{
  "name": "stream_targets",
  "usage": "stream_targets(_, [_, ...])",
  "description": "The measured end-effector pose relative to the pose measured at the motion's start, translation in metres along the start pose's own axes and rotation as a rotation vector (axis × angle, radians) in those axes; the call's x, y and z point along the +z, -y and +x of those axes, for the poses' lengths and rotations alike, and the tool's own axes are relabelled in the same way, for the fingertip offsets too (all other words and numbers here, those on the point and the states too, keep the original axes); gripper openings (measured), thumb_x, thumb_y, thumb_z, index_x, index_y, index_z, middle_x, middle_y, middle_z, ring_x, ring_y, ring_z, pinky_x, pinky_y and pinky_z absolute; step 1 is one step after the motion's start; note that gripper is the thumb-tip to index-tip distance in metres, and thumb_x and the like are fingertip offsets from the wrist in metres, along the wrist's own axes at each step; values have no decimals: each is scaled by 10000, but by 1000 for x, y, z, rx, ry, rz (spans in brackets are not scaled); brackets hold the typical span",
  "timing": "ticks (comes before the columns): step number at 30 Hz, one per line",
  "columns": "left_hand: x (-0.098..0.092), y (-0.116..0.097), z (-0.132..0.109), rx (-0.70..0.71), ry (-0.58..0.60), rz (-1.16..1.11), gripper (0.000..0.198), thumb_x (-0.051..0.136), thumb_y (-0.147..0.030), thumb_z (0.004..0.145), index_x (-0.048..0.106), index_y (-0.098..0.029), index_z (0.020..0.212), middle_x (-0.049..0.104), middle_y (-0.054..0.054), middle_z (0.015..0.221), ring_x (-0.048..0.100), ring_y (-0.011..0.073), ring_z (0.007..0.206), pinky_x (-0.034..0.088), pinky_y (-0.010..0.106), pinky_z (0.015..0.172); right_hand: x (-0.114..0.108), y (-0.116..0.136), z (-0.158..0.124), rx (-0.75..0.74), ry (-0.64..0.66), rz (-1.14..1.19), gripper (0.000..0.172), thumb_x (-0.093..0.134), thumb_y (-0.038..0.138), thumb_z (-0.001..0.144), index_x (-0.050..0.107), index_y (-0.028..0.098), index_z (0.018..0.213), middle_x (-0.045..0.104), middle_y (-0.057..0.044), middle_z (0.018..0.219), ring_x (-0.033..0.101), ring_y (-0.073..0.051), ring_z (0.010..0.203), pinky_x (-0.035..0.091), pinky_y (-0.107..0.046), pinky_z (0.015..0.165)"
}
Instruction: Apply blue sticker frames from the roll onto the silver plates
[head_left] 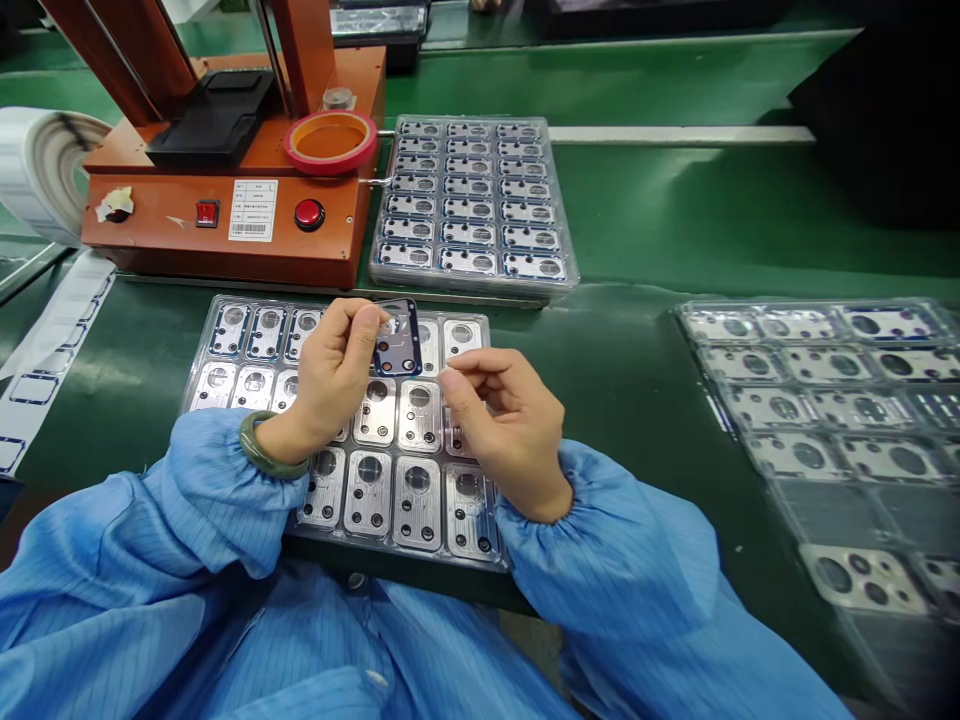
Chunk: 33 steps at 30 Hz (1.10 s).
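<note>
Pinching in the bare left hand [335,365], above the clear plastic tray [203,350]: thin, holed dark rectangular plate [405,342]; presumably light, stiff, scratchable, best held by edges. With the bare right hand [506,425], nearly joining fingertips; cannot tell on what.

The held plate [402,340] has a dark, smooth and reflecting face. The small plates [417,503] in the middle tray [360,542] look like silver metal, with fine lines and a soft shine; the tray itself is of clear, glossy plastic. The orange machine housing [180,240] appears to be painted, slightly glossy metal, and its label [253,212] looks like paper. The green worktop [615,400] is smooth, with a mild sheen. The blue smock [637,540] is of wrinkled cloth, while the bangle [264,447] seems polished.
</note>
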<state>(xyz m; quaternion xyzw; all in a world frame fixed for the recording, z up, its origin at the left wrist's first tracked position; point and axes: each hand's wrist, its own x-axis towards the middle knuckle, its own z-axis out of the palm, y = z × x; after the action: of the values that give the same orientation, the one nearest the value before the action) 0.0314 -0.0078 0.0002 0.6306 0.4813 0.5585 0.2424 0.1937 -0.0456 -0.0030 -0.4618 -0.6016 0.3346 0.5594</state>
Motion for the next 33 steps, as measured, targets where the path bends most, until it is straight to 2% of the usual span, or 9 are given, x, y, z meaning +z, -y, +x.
stream_targets(6, [0,1,-1,-10,2,-19,262,476,-414,959,626,-227,856,620,-2,772,563,104,686,469,242,648,1,-1,4,63,63,48,58,619,257,852,615,203,871,567,50,619,515,-79,504,438,-222,459])
stream_targets(10, [0,2,-1,-32,4,-42,264,485,-432,951,628,-229,859,622,2,771,552,107,664,464,253,622,0,-2,5,84,126,37,62,620,259,850,624,199,866,580,43,629,522,-79,504,456,-223,478])
stream_targets(18, [1,3,3,-214,97,-199,319,533,-520,898,626,-225,818,620,-10,739,523,87,575,424,233,511,-2,1,2,-19,206,-15,91,628,252,846,638,190,912,618,23,666,576,-97,567,515,-229,534])
stream_targets(33, [2,1,4,-264,106,-253,348,571,-558,856,622,-220,789,606,-16,713,493,80,537,404,230,469,0,-1,1,-61,209,-36,74,639,231,840,641,178,891,618,30,663,565,-85,556,497,-212,523])
